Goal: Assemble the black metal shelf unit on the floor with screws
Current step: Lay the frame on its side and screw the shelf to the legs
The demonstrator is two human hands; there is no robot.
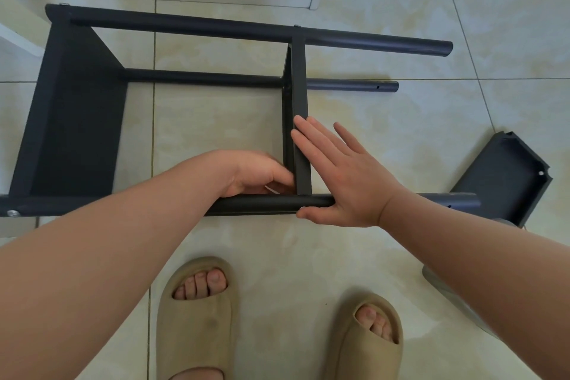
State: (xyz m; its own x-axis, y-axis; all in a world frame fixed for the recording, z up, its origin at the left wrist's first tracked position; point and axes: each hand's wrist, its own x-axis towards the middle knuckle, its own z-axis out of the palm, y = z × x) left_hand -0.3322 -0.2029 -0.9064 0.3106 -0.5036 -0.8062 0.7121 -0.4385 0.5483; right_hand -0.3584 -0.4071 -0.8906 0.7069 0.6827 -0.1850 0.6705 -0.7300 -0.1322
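Right hand [342, 176] pressed flat, fingers straight, against the middle shelf [299, 86]; left hand [256, 174] pinched a silvery piece [273, 190] beside it.

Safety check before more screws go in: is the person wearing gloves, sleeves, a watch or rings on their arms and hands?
No. The left forearm and right forearm are bare to the frame's edge, with no sleeve in view. The left hand and right hand wear no gloves. No watch, bracelet or ring shows on the visible sides.
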